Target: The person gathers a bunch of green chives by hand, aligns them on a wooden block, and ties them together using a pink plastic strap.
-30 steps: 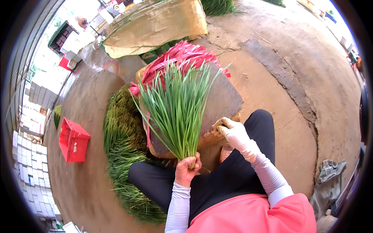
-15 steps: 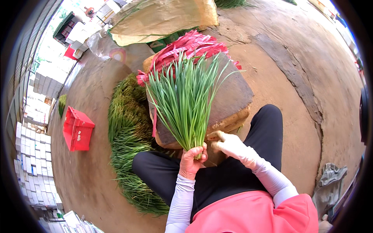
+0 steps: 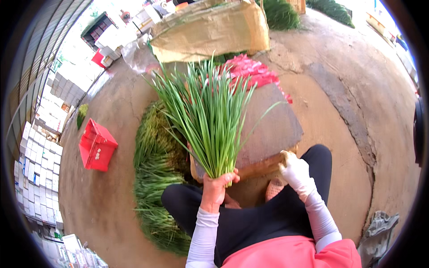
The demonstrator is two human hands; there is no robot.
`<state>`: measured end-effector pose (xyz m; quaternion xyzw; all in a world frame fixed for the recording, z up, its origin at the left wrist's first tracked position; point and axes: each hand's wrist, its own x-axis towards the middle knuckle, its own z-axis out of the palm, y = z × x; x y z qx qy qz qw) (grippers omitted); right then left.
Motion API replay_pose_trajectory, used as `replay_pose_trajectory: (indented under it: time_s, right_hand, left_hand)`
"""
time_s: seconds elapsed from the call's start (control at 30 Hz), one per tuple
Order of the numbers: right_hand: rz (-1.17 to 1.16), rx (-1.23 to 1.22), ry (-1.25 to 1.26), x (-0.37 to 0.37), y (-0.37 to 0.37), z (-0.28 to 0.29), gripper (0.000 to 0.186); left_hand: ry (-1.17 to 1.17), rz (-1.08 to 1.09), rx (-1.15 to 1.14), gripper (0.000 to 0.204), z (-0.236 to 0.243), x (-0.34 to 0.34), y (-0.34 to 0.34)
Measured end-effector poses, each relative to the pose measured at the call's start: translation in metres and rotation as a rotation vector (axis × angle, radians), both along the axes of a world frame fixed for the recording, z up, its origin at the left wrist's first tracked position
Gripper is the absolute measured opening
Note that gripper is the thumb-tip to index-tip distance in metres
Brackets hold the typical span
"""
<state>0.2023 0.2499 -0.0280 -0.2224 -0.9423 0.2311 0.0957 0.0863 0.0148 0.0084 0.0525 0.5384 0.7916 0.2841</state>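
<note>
My left hand (image 3: 216, 190) is closed round the lower ends of a bunch of garlic chives (image 3: 210, 120). Its long green leaves fan out upward and away over a low block with a dark flat top (image 3: 272, 125). To the right, my right hand (image 3: 295, 173), in a pale glove, is apart from the bunch, near the block's front right corner. Its fingers are curled in, and whatever they may hold is hidden. Pink-red ribbon strips (image 3: 252, 71) lie heaped on the block's far end, partly behind the leaves.
A long pile of chives (image 3: 156, 192) lies on the ground left of the block. Further left stands a red plastic crate (image 3: 100, 149). Brown sheeting (image 3: 210, 35) covers something beyond the block. White boxes (image 3: 38, 174) are stacked at the far left; a grey plastic bag (image 3: 380, 232) lies at lower right.
My right hand has moved right, away from the chives, and its fingers have curled in. The bunch, still in my left hand, now spreads wider to the left. The view has shifted.
</note>
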Motion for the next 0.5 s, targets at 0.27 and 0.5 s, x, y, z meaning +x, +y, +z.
replay_pose_trajectory:
  time_s: [0.27, 0.5]
  right_hand:
    - [0.31, -1.545, 0.251, -0.029, -0.06, 0.041, 0.075]
    - [0.176, -1.965, 0.444, -0.036, -0.043, 0.048, 0.046]
  left_hand:
    - [0.583, -0.039, -0.513, 0.037, 0.028, 0.018, 0.031]
    - [1.162, -0.061, -1.079, 0.077, 0.035, 0.039, 0.049]
